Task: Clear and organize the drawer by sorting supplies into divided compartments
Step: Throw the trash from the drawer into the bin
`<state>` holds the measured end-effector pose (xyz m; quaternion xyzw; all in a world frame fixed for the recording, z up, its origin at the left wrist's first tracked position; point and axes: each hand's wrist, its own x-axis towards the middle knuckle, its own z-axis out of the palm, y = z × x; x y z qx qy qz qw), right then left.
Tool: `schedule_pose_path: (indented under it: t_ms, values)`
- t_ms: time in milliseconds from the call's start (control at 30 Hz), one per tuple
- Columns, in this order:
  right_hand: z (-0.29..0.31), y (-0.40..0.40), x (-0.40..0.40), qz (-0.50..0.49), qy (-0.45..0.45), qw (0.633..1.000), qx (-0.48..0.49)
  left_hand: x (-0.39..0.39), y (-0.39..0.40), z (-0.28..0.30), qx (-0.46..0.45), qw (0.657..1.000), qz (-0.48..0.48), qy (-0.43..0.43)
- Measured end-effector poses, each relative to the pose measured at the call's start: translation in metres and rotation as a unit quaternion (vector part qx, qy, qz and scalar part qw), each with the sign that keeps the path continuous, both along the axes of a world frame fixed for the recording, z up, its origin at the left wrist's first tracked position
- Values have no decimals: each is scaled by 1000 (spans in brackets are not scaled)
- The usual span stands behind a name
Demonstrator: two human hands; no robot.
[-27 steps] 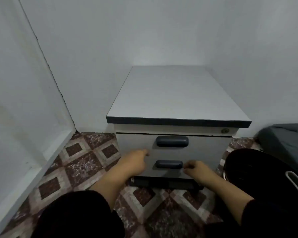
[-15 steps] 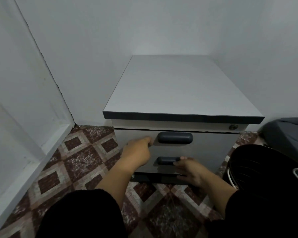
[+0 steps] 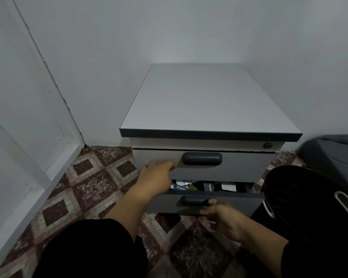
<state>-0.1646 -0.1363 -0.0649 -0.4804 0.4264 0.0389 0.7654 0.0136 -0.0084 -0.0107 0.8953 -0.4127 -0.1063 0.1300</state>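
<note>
**Status: Lower Drawer Partly Open, Sorting Not Started**

Location: a room corner with grey walls and a patterned tile floor (image 3: 92, 189). A small grey cabinet (image 3: 209, 101) stands against the wall; a black basket (image 3: 301, 199) sits just beside it on the right.

The lower drawer (image 3: 205, 201) is pulled out only partway. Supplies show in the gap, including boxes labelled "stapler" (image 3: 180, 187); no dividers are visible.

Right hand (image 3: 225, 219): fingers curled onto the lower handle (image 3: 195, 201). Left hand (image 3: 157, 177): fingers bent against the upper drawer (image 3: 219, 167) front, beside its handle, apparently bracing it.

Assessment: the task is at its first step. Full opening, emptying and sorting all remain.
</note>
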Motion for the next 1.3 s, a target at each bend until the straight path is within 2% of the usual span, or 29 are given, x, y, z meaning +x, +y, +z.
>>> schedule_pose_path:
  t_ms: [100,167,200,267,300,367,467,600,633,800,967,1133,1300]
  values:
    - [20,-4,-10,118,54,979,-158,-8,1,-3,30,1000,-7,0]
    - [26,-16,-13,122,51,948,-290,-13,3,-8,74,997,-22,11]
    - [26,-24,-17,121,54,920,-369,-16,6,-11,100,994,-32,14]
    - [22,-39,-25,176,96,826,-528,-19,12,-18,138,989,-47,27]
    - [19,-44,-30,215,113,781,-575,-21,15,-21,149,987,-47,38]
    - [11,-52,-36,275,120,727,-617,-22,20,-26,150,986,-44,61]
    - [7,-52,-41,320,121,682,-646,-24,25,-27,135,987,-42,80]
    - [3,-51,-56,358,178,609,-685,-29,27,-25,124,987,-37,98]
    - [4,-52,-60,365,185,602,-686,-31,27,-24,122,987,-36,101]
    - [13,-50,-71,367,161,611,-682,-38,35,-20,110,986,-32,118]
    - [16,-39,-81,375,157,607,-684,-42,52,-20,97,974,-22,203]
    - [24,-29,-89,390,171,647,-632,-49,64,-15,126,963,-42,235]
    - [26,-17,-91,427,221,672,-563,-60,74,-16,146,935,5,322]
